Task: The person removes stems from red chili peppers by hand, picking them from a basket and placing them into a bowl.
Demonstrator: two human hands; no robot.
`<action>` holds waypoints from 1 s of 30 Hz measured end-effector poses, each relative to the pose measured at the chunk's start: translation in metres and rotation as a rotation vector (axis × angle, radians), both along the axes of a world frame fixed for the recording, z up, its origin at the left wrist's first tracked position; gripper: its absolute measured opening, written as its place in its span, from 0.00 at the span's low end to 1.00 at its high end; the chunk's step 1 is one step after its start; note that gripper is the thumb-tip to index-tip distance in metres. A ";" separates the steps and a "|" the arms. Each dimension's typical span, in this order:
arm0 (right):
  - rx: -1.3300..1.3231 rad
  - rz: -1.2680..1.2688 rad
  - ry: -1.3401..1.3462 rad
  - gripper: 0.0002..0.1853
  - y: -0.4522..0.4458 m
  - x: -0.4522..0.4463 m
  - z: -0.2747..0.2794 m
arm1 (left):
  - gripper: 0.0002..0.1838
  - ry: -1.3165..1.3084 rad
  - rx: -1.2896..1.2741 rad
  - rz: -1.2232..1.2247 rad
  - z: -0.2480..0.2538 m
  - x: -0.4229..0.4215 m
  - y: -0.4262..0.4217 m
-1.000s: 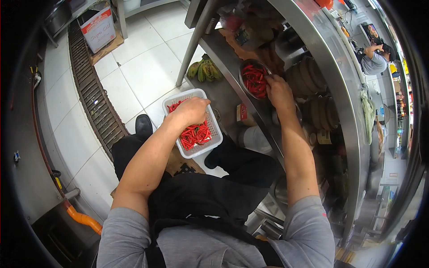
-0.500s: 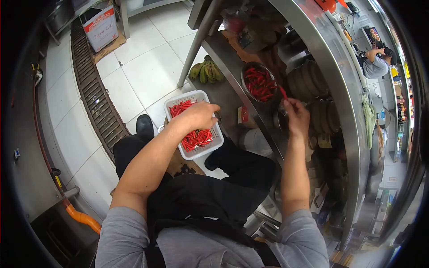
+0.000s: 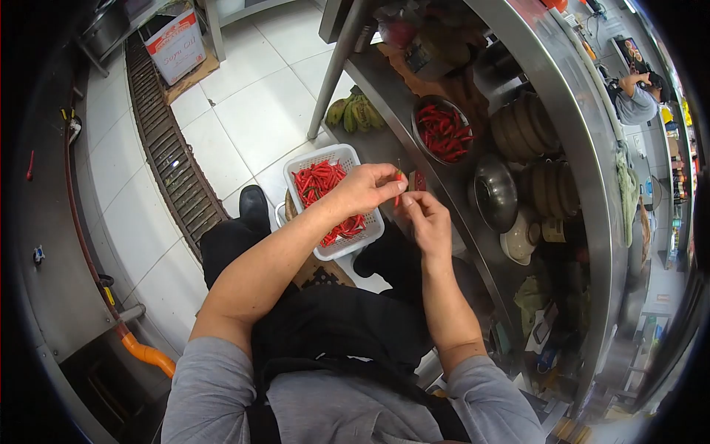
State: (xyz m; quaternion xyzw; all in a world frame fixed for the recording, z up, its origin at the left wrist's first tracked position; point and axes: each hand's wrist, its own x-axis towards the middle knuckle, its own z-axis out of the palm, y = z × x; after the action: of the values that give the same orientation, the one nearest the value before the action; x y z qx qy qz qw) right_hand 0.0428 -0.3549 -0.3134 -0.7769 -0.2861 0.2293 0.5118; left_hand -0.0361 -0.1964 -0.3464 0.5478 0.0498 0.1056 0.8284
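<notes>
Head view, and I'm watching a chilli (image 3: 398, 177) poised up between both hands, just beside the basket (image 3: 372, 228). The left hand (image 3: 359, 191) is pinching it between thumb and forefinger near the green stem (image 3: 399, 164). Down at its lower end, the right hand (image 3: 431, 226) is bringing thumb and forefinger together; whether they're actually gripping, I can't tell. More chillies (image 3: 314, 181) are lying loose in the basket, and others are filling the bowl (image 3: 467, 118) on the shelf (image 3: 392, 122).

Handling, as I'm judging it: next to no weight, a smooth, slightly slippery skin, firm but bending, and bruising or splitting if I'm squeezing hard. The stem is looking like the thin, snappable part. So I'm favouring a light fingertip pinch on the body, just below the stem, with the other fingertips merely steadying the narrow end.
</notes>
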 end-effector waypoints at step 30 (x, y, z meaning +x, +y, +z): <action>0.167 0.058 0.512 0.09 -0.012 0.010 -0.016 | 0.10 -0.183 1.176 -0.060 0.011 -0.020 0.006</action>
State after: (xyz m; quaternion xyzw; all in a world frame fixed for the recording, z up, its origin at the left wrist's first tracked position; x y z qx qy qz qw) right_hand 0.0528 -0.3668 -0.3290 -0.6400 -0.1874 0.4085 0.6232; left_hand -0.0564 -0.1906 -0.3353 0.9045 -0.1041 0.1385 0.3897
